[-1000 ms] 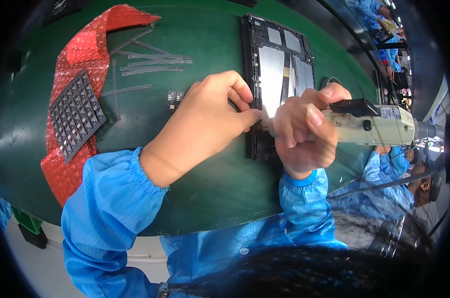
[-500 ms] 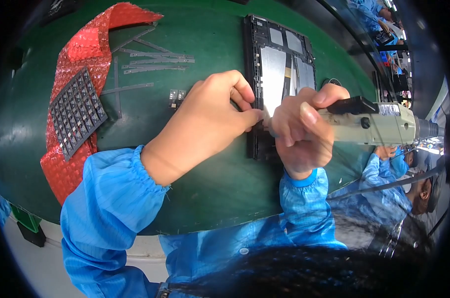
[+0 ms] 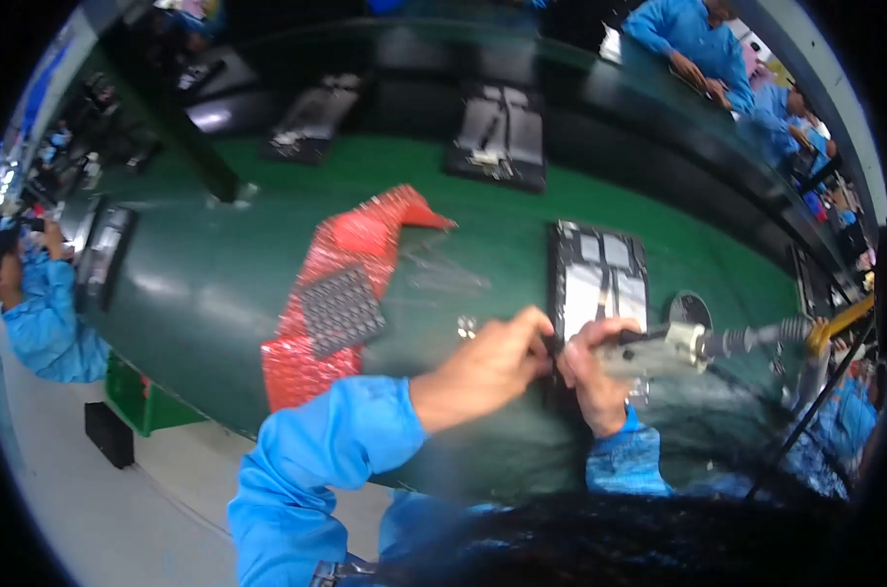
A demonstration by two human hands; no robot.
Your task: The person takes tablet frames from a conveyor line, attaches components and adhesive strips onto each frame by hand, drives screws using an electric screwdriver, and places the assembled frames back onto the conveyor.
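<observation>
Near left, below green table [image 3: 199, 328]: green crate [image 3: 160, 406], contents unclear. Right hand [image 3: 598, 380] clamped around pale corded tool [image 3: 654, 355]. Left hand [image 3: 497, 362] curled at left edge of black-framed device [image 3: 584, 292]; blurred, cannot tell if fingers pinch anything. Device, silver-panelled, lies on table, mostly beyond both hands.

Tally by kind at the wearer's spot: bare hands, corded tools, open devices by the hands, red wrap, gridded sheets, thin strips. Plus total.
Bare hands: 2 (left hand, right hand)
Corded tool: 1
Open device: 1
Red wrap: 1
Gridded sheet: 1
Thin strips: too blurred to count
Total: 6, strips excluded
</observation>
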